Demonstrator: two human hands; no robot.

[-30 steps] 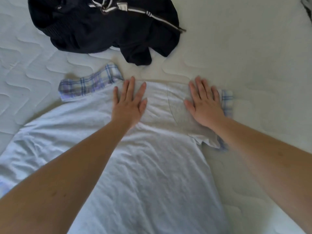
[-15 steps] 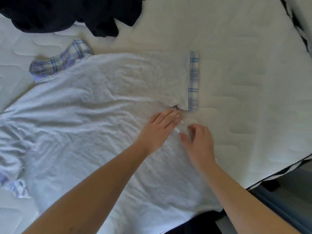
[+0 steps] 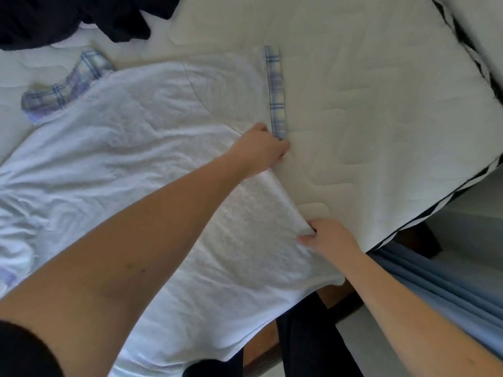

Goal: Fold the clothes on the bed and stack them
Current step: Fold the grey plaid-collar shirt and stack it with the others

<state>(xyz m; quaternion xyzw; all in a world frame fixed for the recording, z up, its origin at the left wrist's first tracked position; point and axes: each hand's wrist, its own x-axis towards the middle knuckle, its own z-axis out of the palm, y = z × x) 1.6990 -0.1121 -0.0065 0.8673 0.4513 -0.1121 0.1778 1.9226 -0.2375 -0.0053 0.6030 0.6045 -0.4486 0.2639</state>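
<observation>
I've got my left hand and right hand both pinching the white shirt along its right side edge, its long axis running toward the bed's near edge.

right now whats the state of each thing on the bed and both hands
white shirt: spread flat, wrinkled, right side edge lifted
right sleeve: folded in over the body
plaid collar: flat on mattress
dark clothes: crumpled, unfolded
left hand: gripping shirt edge by the sleeve
right hand: pinching shirt edge lower down
</observation>
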